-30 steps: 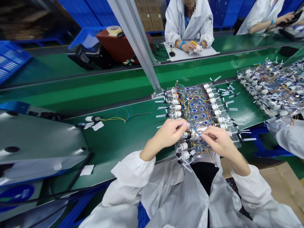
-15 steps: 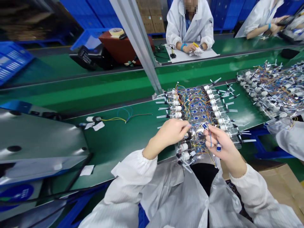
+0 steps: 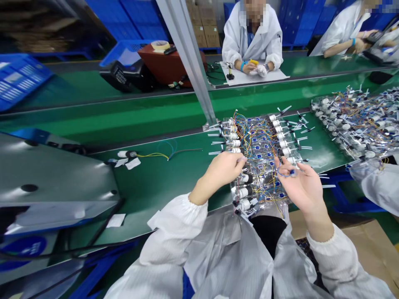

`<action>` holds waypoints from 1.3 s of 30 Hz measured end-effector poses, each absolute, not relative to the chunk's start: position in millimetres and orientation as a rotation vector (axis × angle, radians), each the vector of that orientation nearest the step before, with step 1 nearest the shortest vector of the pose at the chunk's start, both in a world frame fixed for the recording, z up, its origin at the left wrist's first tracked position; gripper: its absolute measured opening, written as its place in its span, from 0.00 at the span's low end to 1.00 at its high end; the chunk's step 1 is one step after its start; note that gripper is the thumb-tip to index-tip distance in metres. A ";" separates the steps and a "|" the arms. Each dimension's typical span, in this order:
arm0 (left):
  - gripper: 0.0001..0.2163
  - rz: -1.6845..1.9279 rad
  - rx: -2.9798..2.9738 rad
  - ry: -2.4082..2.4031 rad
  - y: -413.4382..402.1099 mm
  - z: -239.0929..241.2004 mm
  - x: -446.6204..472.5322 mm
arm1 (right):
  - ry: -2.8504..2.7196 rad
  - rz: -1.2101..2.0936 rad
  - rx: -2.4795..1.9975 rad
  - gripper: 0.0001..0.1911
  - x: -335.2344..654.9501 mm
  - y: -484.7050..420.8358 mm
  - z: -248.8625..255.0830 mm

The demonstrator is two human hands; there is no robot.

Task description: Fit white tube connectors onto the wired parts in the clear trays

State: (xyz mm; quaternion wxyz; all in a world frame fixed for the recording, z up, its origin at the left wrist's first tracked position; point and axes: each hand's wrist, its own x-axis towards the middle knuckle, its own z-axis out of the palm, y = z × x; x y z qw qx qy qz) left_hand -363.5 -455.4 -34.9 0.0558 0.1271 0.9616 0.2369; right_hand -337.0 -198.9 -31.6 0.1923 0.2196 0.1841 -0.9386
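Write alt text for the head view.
The right hand pinches a small blue connector on wires, palm up, while the left hand touches a clear tray of wired white parts on a green bench.

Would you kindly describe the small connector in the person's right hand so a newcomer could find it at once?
Start at the clear tray of wired parts on the green bench, directly ahead. The right hand is raised, palm up, over its near right corner. The blue connector sits at its fingertips on blue wires, lifted clear while the others lie in the tray.
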 end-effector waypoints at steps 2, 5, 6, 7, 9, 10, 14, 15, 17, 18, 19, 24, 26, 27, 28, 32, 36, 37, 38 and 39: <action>0.18 0.708 0.359 2.960 -456.0 -36.7 -365.1 | 0.578 -2.630 0.578 0.17 -340.6 -196.9 -34.5; 0.18 0.551 0.326 3.021 -455.2 -44.3 -369.1 | 0.738 -2.591 0.584 0.17 -345.4 -196.3 -43.0; 0.18 0.480 0.321 3.027 -454.0 -47.5 -370.5 | 0.792 -2.571 0.603 0.17 -346.7 -197.1 -46.4; 0.18 0.415 0.318 3.029 -452.5 -50.6 -371.5 | 0.835 -2.553 0.625 0.17 -347.8 -198.1 -49.9; 0.16 0.329 0.312 3.034 -448.5 -54.6 -372.1 | 0.881 -2.522 0.650 0.18 -349.1 -200.4 -55.9; 0.14 0.311 0.316 3.045 -446.2 -55.2 -371.6 | 0.889 -2.512 0.651 0.18 -349.2 -201.2 -58.4; 0.12 0.338 0.490 3.071 -434.4 -49.0 -368.7 | 0.901 -2.504 0.604 0.17 -348.2 -201.1 -64.2; 0.11 0.342 0.568 3.054 -430.4 -46.7 -369.2 | 0.902 -2.507 0.592 0.16 -347.9 -200.7 -64.9; 0.08 0.319 0.700 3.012 -421.5 -43.3 -373.2 | 0.903 -2.523 0.581 0.16 -347.6 -200.2 -65.6; 0.08 0.295 0.756 2.992 -416.7 -42.7 -376.5 | 0.904 -2.532 0.581 0.16 -347.5 -200.2 -65.6; 0.08 0.265 0.808 2.971 -412.1 -42.8 -380.5 | 0.905 -2.541 0.583 0.16 -347.5 -200.3 -65.5; 0.11 0.142 1.080 2.894 -397.0 -52.7 -401.0 | 0.919 -2.558 0.580 0.15 -347.1 -200.3 -65.6; 0.07 0.141 1.140 2.886 -398.0 -57.4 -405.3 | 0.942 -2.561 0.550 0.15 -345.8 -198.8 -66.2; 0.06 0.179 1.158 2.883 -400.3 -58.8 -406.1 | 0.968 -2.571 0.525 0.15 -344.6 -197.7 -66.2; 0.06 0.260 1.162 2.889 -403.7 -59.4 -406.2 | 1.006 -2.591 0.499 0.15 -342.9 -196.5 -65.8; 0.17 0.846 0.900 2.965 -419.5 -53.4 -402.6 | 1.305 -2.716 0.375 0.12 -332.2 -190.4 -58.6; 0.23 0.986 0.556 2.979 -422.0 -43.7 -401.5 | 1.619 -2.688 0.199 0.11 -319.6 -183.6 -49.7; 0.23 0.973 0.517 2.966 -420.9 -41.4 -401.4 | 1.705 -2.647 0.164 0.11 -317.2 -182.0 -48.9; 0.23 0.979 0.483 2.952 -420.2 -38.7 -400.7 | 1.801 -2.595 0.132 0.10 -315.3 -180.3 -48.8; 0.22 1.007 0.448 2.939 -420.4 -35.6 -399.2 | 1.908 -2.540 0.103 0.08 -314.0 -178.8 -49.3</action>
